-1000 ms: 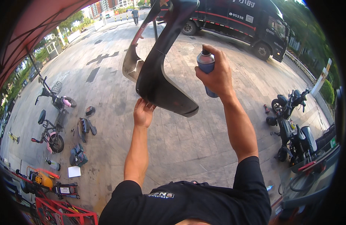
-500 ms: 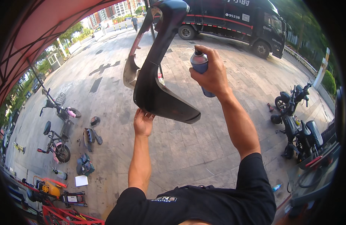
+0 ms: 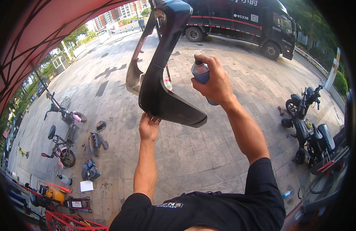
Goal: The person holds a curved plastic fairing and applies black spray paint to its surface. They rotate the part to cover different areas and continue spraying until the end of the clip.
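A glossy black, bent plastic body panel [image 3: 162, 82], like a scooter fairing, stands up in front of me, its foot-like lower end pointing right. My left hand [image 3: 149, 128] supports the underside of its bend; the fingertips pass partly out of sight behind it. To the right of the panel and apart from it, my right hand [image 3: 216, 80] grips a blue spray can [image 3: 201, 73] with a silver shoulder. The index finger rests on the can's black nozzle. Whether spray is coming out cannot be seen. Behind the panel, a dark pole and part of a bottle [image 3: 168, 84] show.
A pink-wheeled electric bike [image 3: 64, 148] and a toolbox [image 3: 90, 169] stand at left on the paving. Tools, an orange machine [image 3: 52, 193] and a red rack [image 3: 62, 222] fill the lower left. Black motorbikes [image 3: 305, 127] are at right, a black truck [image 3: 232, 17] beyond, a red canopy [image 3: 39, 23] overhead.
My right hand and the spray can have shifted a little left and down, closer to the panel. The panel and my left hand have barely moved.
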A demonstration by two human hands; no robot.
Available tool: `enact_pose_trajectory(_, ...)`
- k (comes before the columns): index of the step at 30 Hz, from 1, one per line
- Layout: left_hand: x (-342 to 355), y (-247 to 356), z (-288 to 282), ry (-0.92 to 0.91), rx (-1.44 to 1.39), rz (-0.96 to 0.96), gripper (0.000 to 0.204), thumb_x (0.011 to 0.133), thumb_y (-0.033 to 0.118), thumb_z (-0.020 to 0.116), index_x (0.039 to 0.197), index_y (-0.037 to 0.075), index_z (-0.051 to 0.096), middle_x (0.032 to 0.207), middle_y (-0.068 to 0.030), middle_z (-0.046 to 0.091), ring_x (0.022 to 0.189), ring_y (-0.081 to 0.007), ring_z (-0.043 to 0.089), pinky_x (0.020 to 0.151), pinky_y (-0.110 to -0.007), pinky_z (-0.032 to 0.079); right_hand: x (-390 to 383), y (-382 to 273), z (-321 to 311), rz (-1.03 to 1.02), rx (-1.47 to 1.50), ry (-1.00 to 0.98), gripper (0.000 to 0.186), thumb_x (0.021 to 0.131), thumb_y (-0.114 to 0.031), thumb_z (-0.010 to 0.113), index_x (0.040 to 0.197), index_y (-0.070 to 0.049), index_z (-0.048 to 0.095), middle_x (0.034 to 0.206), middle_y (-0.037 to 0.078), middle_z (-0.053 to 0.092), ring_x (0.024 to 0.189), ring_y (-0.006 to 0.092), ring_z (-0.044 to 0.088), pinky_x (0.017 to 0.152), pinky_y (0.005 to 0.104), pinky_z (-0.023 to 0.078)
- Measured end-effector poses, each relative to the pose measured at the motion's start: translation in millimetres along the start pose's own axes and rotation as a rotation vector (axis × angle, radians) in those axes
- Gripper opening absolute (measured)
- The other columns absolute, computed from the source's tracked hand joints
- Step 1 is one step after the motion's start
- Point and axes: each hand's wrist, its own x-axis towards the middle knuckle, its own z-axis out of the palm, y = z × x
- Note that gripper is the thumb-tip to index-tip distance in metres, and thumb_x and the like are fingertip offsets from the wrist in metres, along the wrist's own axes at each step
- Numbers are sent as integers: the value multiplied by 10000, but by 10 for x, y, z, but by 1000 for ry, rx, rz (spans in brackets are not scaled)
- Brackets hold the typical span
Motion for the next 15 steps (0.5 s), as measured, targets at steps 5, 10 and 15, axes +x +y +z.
enact_pose_trajectory(5, -46, 47, 78, 27, -69, -8, 209, 1004, 136, 512, 1161, 139, 650, 1239, -71, 681, 1170, -289, 625, 1039, -516, 459, 66, -7, -24, -19, -18, -16, 648, 715, -102, 789, 1323, -202, 590, 1181, 132, 614, 1047, 360, 655, 837, 456, 557)
enact_pose_trajectory(10, -60, 56, 117, 21, -65, -4, 206, 999, 126, 512, 1160, 117, 641, 1221, -82, 684, 1159, -291, 631, 1037, -516, 470, -40, -165, 21, -83, -33, -153, 647, 705, -122, 807, 1307, -242, 599, 1209, 133, 596, 1052, 383, 643, 837, 463, 555)
enact_pose_trajectory(15, -61, 44, 141, 31, -83, 0, 206, 1001, 120, 510, 1162, 107, 637, 1193, -88, 689, 1126, -292, 649, 1028, -508, 481, 382, -59, -89, -101, -121, -46, 643, 706, -99, 788, 1306, -233, 604, 1181, 128, 600, 1046, 374, 643, 849, 455, 554)
